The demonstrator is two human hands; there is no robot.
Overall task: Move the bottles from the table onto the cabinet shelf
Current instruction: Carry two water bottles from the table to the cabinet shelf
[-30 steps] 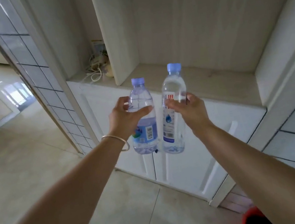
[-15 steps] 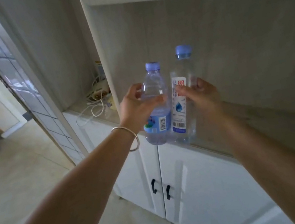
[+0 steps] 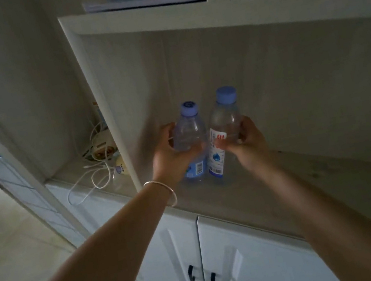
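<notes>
While both arms reach into the pale wood-grain cabinet shelf, the left hand curls its fingers round a clear plastic bottle with a blue label and lilac cap. Just right of those fingers, touching it, stands a clear plastic bottle with a white label and blue cap, gripped by the right hand. Both bottles are upright; whether their bases touch the shelf cannot be told. Left wrist: thin metal bangle.

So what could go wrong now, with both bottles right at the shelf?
The two bottles, left bottle and right bottle, are side by side, nearly touching; letting go of one carelessly might knock the other over. Each hand, left hand and right hand, grips high on its bottle, so pulling away could tip it. They stand near the shelf front, so a toppled bottle might roll off.
</notes>
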